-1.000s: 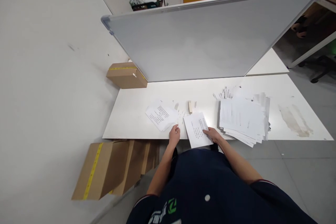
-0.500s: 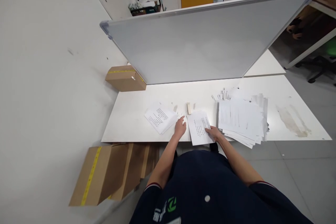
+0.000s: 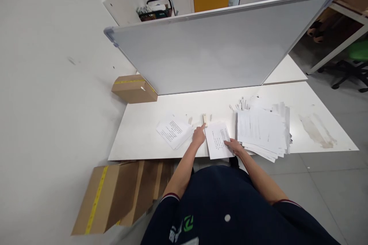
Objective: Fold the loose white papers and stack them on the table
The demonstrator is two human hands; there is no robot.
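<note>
A printed sheet of paper (image 3: 216, 143) lies at the table's front edge, its lower part jutting over. My right hand (image 3: 234, 146) is closed on its right side, thumb on top. A small cream-coloured block that looks like a stapler (image 3: 204, 118) stands at the sheet's upper left corner. My left hand (image 3: 199, 134) reaches to it with the index finger stretched out, the fingertip on its near end. The other left fingers look curled and hold nothing visible. Left of that hand, several printed sheets (image 3: 174, 132) lie fanned out. A thick, uneven paper stack (image 3: 255, 128) lies on the right.
The white table (image 3: 135, 134) has a whiteboard (image 3: 201, 53) standing along its back. A cardboard box (image 3: 135, 91) sits at the back left corner. Larger cardboard boxes (image 3: 110, 195) stand on the floor at front left. Brownish marks (image 3: 317, 132) stain the table's right end.
My left hand has moved slightly up and right, from spread fingers beside the sheet to one finger on the cream block. My right hand keeps hold of the paper. The view has shifted slightly.
</note>
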